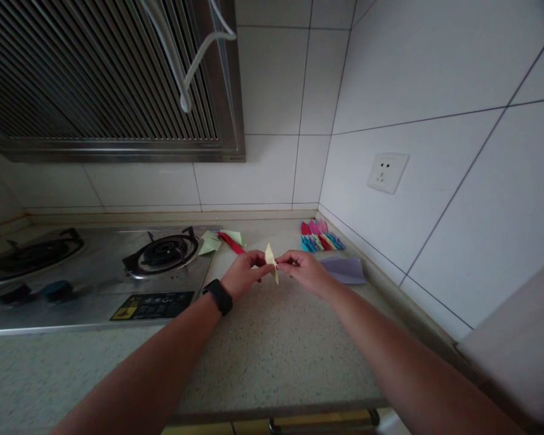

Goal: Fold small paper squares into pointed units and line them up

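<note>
Above the speckled countertop (272, 344), a small pale yellow folded paper piece (270, 256) is held between both hands. My left hand (246, 273), with a black watch on its wrist, pinches the paper from the left. From the other side, my right hand (303, 268) has thumb and fingers pressed together at the paper's right edge. Its exact folded shape is too small to make out. Just behind my right hand lies a purple paper sheet (344, 270), partly covered by it. A red strip (231, 243) rests beyond my left hand.
Rows of colourful folded paper pieces (321, 235) stand in the back right corner. Light green papers (211, 241) lie beside the gas stove (95, 284) on the left. A range hood (118, 151) with a white cable (185, 96) hangs above. A tiled wall with a socket (388, 173) bounds the right.
</note>
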Action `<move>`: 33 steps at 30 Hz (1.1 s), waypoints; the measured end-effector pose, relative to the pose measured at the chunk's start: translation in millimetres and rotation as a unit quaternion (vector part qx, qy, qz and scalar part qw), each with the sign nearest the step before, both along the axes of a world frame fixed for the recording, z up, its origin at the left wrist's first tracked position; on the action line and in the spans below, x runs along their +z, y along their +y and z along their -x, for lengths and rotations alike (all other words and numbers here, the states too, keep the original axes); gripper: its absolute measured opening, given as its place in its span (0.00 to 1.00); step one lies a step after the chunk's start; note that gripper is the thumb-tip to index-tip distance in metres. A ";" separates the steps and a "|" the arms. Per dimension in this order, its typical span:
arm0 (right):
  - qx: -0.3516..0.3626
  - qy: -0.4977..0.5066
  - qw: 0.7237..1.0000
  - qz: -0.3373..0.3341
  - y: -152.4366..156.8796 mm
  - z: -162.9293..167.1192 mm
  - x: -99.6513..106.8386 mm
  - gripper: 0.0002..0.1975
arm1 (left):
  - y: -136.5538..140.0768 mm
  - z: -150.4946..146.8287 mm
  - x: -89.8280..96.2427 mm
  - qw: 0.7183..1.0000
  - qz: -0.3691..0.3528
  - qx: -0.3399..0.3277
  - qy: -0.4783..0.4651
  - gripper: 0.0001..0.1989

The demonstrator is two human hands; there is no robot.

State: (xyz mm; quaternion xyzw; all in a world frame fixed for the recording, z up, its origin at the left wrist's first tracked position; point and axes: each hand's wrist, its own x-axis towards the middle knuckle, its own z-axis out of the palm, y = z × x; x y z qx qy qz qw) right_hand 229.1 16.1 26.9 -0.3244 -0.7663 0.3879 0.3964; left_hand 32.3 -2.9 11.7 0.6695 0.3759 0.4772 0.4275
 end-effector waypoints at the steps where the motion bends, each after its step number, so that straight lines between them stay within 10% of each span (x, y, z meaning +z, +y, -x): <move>1: 0.002 0.003 1.000 0.011 -0.3 -0.3 0.2 0.10 | -0.1 0.0 0.1 1.000 0.001 -0.005 -0.001 0.15; 33: 0.025 -0.031 0.999 -0.011 -3.5 3.0 -4.1 0.10 | -6.1 2.7 7.4 0.998 -0.011 0.010 0.061 0.15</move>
